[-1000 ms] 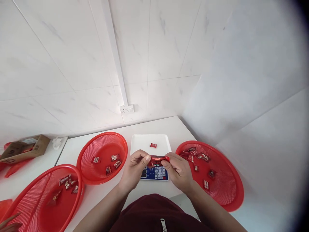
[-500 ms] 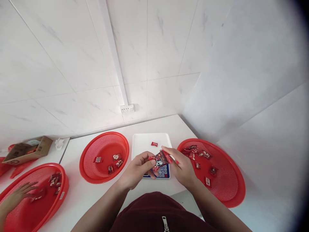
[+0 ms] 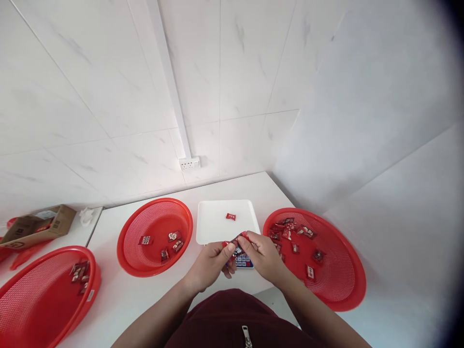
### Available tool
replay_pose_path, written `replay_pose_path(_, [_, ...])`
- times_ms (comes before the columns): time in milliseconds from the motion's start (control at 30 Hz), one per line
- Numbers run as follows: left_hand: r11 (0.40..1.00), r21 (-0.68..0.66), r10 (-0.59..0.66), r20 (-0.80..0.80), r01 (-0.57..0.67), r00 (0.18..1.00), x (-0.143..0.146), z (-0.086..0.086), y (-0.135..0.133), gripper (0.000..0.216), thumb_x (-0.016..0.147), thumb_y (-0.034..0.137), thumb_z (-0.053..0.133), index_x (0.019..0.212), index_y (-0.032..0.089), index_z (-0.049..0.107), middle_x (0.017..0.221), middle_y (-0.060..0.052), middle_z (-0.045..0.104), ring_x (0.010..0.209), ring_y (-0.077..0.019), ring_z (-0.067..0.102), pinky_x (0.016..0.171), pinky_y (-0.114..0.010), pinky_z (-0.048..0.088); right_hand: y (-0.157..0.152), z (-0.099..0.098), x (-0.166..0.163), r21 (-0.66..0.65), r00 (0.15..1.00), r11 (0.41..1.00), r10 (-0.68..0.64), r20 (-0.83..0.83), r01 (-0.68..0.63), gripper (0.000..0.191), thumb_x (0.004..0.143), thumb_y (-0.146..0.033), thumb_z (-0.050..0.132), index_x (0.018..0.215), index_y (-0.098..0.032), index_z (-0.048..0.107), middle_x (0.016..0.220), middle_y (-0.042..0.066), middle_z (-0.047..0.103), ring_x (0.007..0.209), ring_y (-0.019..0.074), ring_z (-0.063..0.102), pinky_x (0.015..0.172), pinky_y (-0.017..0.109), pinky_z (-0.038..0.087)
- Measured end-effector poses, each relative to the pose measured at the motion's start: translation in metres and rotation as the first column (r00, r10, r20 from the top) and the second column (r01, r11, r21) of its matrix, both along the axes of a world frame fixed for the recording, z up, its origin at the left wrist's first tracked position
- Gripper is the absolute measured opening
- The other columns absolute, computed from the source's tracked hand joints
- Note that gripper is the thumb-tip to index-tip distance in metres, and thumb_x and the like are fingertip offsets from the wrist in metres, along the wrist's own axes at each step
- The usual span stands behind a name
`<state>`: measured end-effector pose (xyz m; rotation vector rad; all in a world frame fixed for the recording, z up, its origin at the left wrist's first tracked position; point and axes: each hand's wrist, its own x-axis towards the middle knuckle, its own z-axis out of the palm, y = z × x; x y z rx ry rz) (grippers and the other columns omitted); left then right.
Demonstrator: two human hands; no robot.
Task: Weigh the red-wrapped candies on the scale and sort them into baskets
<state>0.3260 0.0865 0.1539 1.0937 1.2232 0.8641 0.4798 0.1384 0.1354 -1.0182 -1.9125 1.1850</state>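
Note:
Both my hands are closed on a red candy packet (image 3: pixel 237 245) with dark printing, held above the front of a scale. My left hand (image 3: pixel 213 261) pinches its left end, and my right hand (image 3: pixel 263 253) grips the right end; the fingers hide much of it. Beneath lies the scale's blue keypad (image 3: pixel 243 262), partly covered by my hands. One small red wrapped candy (image 3: pixel 231 216) rests on the scale's white tray (image 3: pixel 213 217).
Left of the scale stands a red basket (image 3: pixel 125 258) with several wrapped candies. Another red basket (image 3: pixel 357 285) at right holds several more. A third basket (image 3: pixel 96 275) is at far left, near a cardboard box (image 3: pixel 61 224). A socket (image 3: pixel 189 163) is on the wall.
My right hand has drawn in toward my left, and its fingers now close over the packet's right part. Another person's hand has left the far-left basket.

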Motion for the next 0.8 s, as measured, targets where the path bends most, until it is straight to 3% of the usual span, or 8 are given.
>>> replay_pose_path(167, [0.989,0.049,0.143,-0.139,-0.137,0.98,-0.003,-0.031,-0.004,0.046,0.078,0.056,0.047,0.055,0.017,0.05,0.051,0.001,0.053,0.048,-0.0101,0.046,0.049,-0.022,0.038,0.003,-0.036,-0.018,-0.17,0.995,0.981,0.095,-0.02,-0.097,0.04,0.089,-0.046,0.034,0.06,-0.019,0.044,0.053,-0.004,0.045,0.053,0.0103,0.045,0.053,0.022,0.037])
replay_pose_path(267, [0.953,-0.025,0.297,-0.135,-0.303,0.945,-0.02,-0.058,-0.004,0.046,0.075,0.058,0.049,0.054,0.017,0.05,0.05,0.001,0.053,0.047,-0.0102,0.047,0.048,-0.022,0.036,0.016,-0.071,-0.025,-0.219,0.972,0.966,0.173,0.16,-0.136,0.041,0.09,-0.042,0.032,0.062,-0.018,0.05,0.056,-0.002,0.052,0.056,0.0125,0.05,0.057,0.025,0.039])
replay_pose_path(333, [0.865,-0.114,0.488,-0.044,-0.49,0.872,-0.041,-0.074,-0.005,0.047,0.073,0.06,0.05,0.057,0.016,0.05,0.053,0.001,0.054,0.049,-0.0106,0.05,0.047,-0.022,0.037,0.03,-0.097,-0.026,-0.141,0.931,0.987,0.127,0.342,-0.083,0.033,0.088,-0.036,0.036,0.071,-0.017,0.057,0.068,0.002,0.058,0.066,0.0154,0.054,0.064,0.028,0.042])
replay_pose_path(400, [0.734,-0.196,0.666,0.021,-0.65,0.746,-0.066,-0.086,-0.008,0.045,0.073,0.06,0.052,0.063,0.016,0.052,0.061,-0.001,0.058,0.054,-0.0115,0.055,0.051,-0.022,0.041,0.048,-0.123,-0.026,-0.036,0.89,0.996,0.092,0.447,-0.085,0.025,0.087,-0.029,0.04,0.088,-0.017,0.062,0.093,0.008,0.062,0.087,0.0187,0.056,0.078,0.031,0.042])
replay_pose_path(500, [0.625,-0.285,0.761,0.015,-0.727,0.648,-0.1,-0.099,-0.014,0.04,0.077,0.053,0.052,0.083,0.014,0.059,0.078,-0.006,0.065,0.063,-0.0133,0.06,0.061,-0.026,0.048,0.076,-0.152,-0.029,0.024,0.786,0.994,0.069,0.615,-0.106,0.035,0.084,-0.024,0.046,0.117,-0.015,0.054,0.13,0.015,0.046,0.12,0.0254,0.04,0.095,0.036,0.034])
replay_pose_path(667, [0.615,-0.433,0.728,-0.011,-0.659,0.686,-0.116,-0.11,-0.021,0.035,0.084,0.042,0.048,0.104,0.015,0.057,0.099,-0.011,0.064,0.075,-0.0151,0.064,0.072,-0.03,0.05,0.114,-0.169,-0.042,-0.03,0.626,0.989,0.114,0.772,-0.143,0.051,0.086,-0.028,0.045,0.136,-0.022,0.035,0.149,0.011,0.016,0.136,0.0311,0.008,0.102,0.046,0.021])
replay_pose_path(733, [0.65,-0.423,0.693,-0.013,-0.632,0.721,-0.111,-0.112,-0.022,0.035,0.082,0.043,0.051,0.103,0.016,0.057,0.098,-0.01,0.065,0.076,-0.0151,0.064,0.074,-0.03,0.049,0.12,-0.17,-0.043,-0.048,0.61,0.987,0.131,0.782,-0.151,0.049,0.086,-0.028,0.044,0.134,-0.025,0.036,0.149,0.01,0.016,0.136,0.0313,0.006,0.102,0.049,0.019])
replay_pose_path(800, [0.708,-0.387,0.637,-0.011,-0.59,0.771,-0.102,-0.114,-0.021,0.039,0.077,0.046,0.056,0.101,0.016,0.058,0.094,-0.01,0.065,0.076,-0.0156,0.063,0.073,-0.03,0.048,0.119,-0.172,-0.04,-0.003,0.651,0.986,0.115,0.75,-0.17,0.042,0.085,-0.022,0.044,0.127,-0.024,0.046,0.143,0.01,0.029,0.134,0.0299,0.014,0.101,0.047,0.021])
